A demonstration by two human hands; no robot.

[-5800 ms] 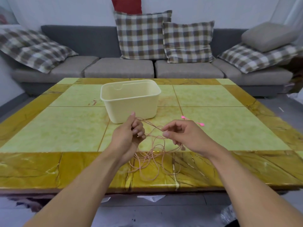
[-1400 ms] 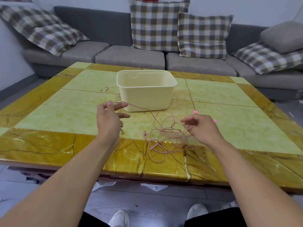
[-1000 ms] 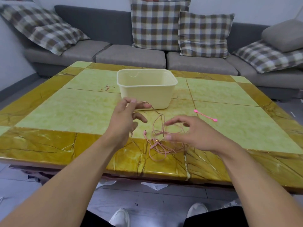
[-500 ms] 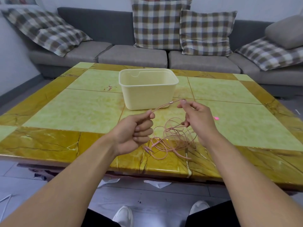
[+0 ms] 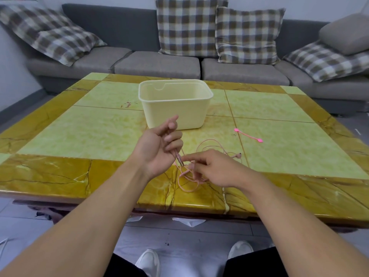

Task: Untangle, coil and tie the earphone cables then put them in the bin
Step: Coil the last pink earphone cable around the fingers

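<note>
A pink earphone cable (image 5: 208,143) lies in loose tangled loops on the near part of the table (image 5: 83,136). My left hand (image 5: 159,148) is raised a little above the table and holds the cable's plug end between curled fingers, the plug pointing down. My right hand (image 5: 211,168) rests low over the tangle, its fingers pinching a strand just below the plug. One earbud (image 5: 238,155) lies to the right of that hand. A cream plastic bin (image 5: 175,108) stands open behind the hands. A pink cable tie (image 5: 248,135) lies flat to the bin's right.
The table has green tiles and a yellow marble border, with its front edge just below my hands. A grey sofa (image 5: 159,64) with checked cushions runs along the far side. My shoes (image 5: 148,262) show on the grey floor.
My right hand has dropped from beside the bin down onto the tangle near the table's front. My left hand has turned palm-up with the plug end still in its fingers.
</note>
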